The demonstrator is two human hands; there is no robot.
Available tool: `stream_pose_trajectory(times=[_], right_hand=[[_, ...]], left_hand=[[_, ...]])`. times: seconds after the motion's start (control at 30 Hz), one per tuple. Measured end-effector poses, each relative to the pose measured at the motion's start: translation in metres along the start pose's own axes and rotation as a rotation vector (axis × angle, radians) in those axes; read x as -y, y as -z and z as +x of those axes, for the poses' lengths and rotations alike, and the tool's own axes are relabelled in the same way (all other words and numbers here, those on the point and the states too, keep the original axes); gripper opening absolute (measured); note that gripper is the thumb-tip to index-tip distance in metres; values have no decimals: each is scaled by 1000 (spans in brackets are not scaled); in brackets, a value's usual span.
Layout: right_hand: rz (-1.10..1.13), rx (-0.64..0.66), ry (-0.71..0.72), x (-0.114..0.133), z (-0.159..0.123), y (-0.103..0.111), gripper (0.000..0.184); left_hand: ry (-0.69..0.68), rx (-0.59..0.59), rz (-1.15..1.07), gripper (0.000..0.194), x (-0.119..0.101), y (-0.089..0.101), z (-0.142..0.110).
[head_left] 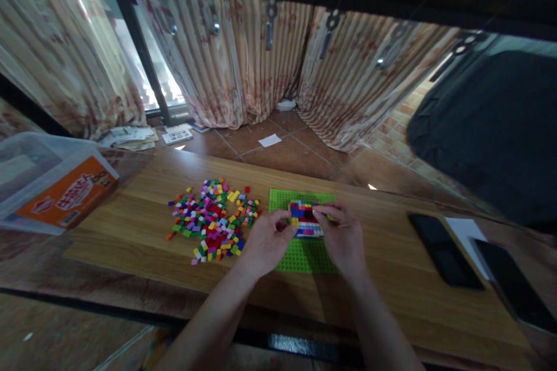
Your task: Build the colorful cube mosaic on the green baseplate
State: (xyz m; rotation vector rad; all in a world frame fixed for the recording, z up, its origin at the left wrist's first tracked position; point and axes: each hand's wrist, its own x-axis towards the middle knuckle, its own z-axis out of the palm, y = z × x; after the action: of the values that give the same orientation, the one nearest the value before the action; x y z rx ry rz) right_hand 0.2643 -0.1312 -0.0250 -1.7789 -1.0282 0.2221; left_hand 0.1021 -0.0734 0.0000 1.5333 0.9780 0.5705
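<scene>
A low build of colourful toy bricks (300, 221) sits on a green studded baseplate (304, 258). It has red, blue, yellow and white rows, and its inside looks dark. My left hand (267, 242) is closed at the build's left side, with thumb and forefinger against its edge. From the right, my right hand (346, 236) reaches over the build with its fingertips pinched together at the upper right part. Whatever lies between those fingertips is too small or hidden to make out.
Left of the baseplate, a loose pile of mixed toy bricks (213, 223) covers the wooden table (143, 232). A clear plastic bin (26, 156) with an orange label stands at the far left. Two dark phone-like devices, one a black slab (444, 249), and white paper (467, 237) lie right.
</scene>
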Motion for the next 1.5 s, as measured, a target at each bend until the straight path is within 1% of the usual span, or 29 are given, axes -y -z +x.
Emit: stream_pose_trajectory(times=[0.17, 0.27, 0.37, 0.47, 0.57, 0.63, 0.7, 0.83, 0.97, 1.07, 1.17, 1.23, 1.3, 1.4, 1.43, 1.5], right_hand=[[69, -26, -67, -6, 0, -3, 20], [181, -32, -130, -13, 1, -8, 20], [315, -48, -226, -17, 1, -13, 23], [440, -43, -333, -12, 0, -15, 25], [593, -38, -469, -3, 1, -14, 28], [661, -47, -530, 2, 2, -14, 30], [690, -56, -554, 5, 3, -14, 30], [692, -68, -552, 6, 4, -17, 29], [687, -72, -522, 5, 2, -18, 30], [732, -90, -482, 4, 1, -12, 32], [707, -173, -389, 5, 0, 0, 29], [632, -180, -311, 7, -3, 7, 24], [564, -99, -225, 13, -9, 10, 18], [455, 72, -29, 23, -22, 8, 14], [408, 113, 44, 27, -26, 7, 13], [314, 145, 164, 32, -33, 4, 13]], left_hand=[[-2, 5, 13, 40, 0, 1, 0], [-9, -3, 33, 40, 0, 1, 0], [-6, -2, 43, 40, 1, 1, 0], [-11, -1, 71, 37, 1, 1, 0], [-25, -4, 90, 34, 0, 1, 0], [-27, -6, 88, 34, 0, 1, 0], [-20, -9, 84, 34, 1, 1, 0], [-21, -11, 79, 33, 4, 0, 1], [-28, -31, 42, 33, 5, 2, 2], [-13, -56, -64, 31, 3, 5, 2], [70, -72, -248, 29, -3, 6, 1], [135, -80, -370, 27, -9, 6, -1], [185, -67, -464, 25, -14, 5, -3], [237, -25, -563, 24, -20, 5, -6], [246, -17, -587, 24, -20, 6, -7], [248, -17, -614, 24, -20, 6, -8]])
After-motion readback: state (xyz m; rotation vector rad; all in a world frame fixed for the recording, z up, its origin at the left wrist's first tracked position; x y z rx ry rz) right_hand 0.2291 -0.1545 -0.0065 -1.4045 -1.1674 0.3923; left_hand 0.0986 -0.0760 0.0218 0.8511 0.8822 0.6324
